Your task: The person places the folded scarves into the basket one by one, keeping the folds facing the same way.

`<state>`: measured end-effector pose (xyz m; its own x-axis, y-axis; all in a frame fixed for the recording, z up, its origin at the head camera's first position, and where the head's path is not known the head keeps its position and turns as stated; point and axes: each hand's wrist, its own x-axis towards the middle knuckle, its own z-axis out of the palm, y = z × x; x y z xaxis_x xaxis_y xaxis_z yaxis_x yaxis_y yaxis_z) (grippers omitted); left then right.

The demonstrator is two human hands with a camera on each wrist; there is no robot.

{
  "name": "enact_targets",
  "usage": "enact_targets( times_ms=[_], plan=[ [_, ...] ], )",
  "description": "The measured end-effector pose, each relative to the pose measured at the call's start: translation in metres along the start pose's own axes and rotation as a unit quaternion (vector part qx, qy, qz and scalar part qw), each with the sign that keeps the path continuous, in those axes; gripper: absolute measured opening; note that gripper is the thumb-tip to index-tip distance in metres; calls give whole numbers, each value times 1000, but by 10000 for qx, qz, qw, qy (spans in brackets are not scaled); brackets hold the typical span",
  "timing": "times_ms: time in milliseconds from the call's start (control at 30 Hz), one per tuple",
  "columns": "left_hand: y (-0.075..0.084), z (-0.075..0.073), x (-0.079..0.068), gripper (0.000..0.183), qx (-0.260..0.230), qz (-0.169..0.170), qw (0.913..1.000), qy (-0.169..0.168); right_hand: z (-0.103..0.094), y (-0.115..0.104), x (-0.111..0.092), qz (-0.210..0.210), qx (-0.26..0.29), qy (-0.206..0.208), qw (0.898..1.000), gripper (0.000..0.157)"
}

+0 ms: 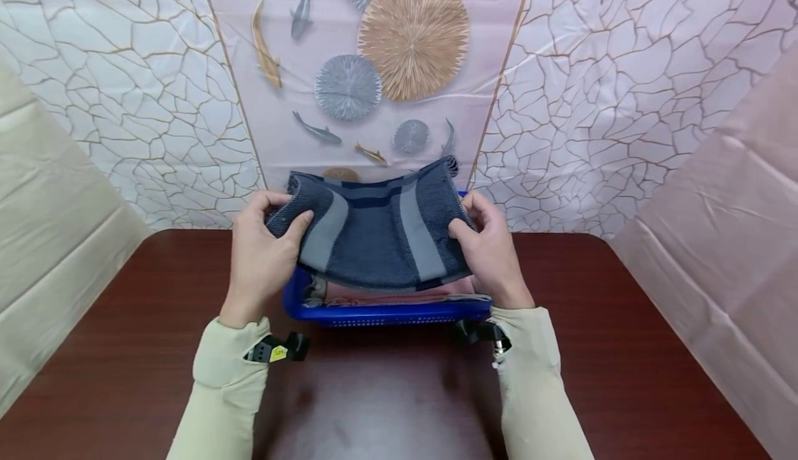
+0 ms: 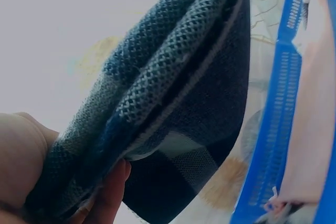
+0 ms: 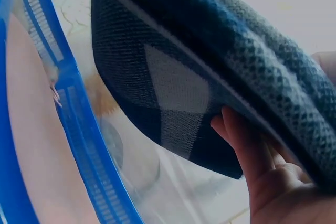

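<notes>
A folded cloth [image 1: 374, 235], dark blue-grey with lighter grey stripes, is held up by both hands above a blue plastic basket [image 1: 386, 313]. My left hand [image 1: 262, 255] pinches its left side, thumb on the near face. At the opposite side my right hand [image 1: 492, 249] grips the cloth the same way. The middle of the cloth sags a little between them. In the left wrist view, the fabric's thick layered folds [image 2: 157, 77] show a knitted weave. Fingers [image 3: 247, 150] reach under the cloth in the right wrist view.
Pink folded fabric [image 1: 399, 294] lies inside the basket, with greyish fabric at its left end. The basket stands on a dark red-brown table [image 1: 623, 349]. A patterned curtain [image 1: 561, 100] hangs behind the table, and pale cloth walls flank both sides.
</notes>
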<state>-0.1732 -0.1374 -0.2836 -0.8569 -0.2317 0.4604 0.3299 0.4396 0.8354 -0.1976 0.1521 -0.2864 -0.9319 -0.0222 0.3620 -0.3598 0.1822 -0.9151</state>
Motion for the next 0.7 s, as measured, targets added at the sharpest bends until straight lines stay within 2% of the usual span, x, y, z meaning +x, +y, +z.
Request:
enact_targets(
  times_ms=[200, 367, 700],
  plan=[
    [-4, 22, 0, 27, -61, 188, 9998, -72, -17, 10, 4, 92, -280, 104, 9995, 16],
    [-11, 33, -2, 26, -68, 239, 9996, -111, -23, 19, 6, 202, -310, 185, 9991, 18],
    [-31, 51, -5, 28, 304, 89, 9990, -311, -28, 44, 11, 450, -707, 72, 9965, 16]
  ],
)
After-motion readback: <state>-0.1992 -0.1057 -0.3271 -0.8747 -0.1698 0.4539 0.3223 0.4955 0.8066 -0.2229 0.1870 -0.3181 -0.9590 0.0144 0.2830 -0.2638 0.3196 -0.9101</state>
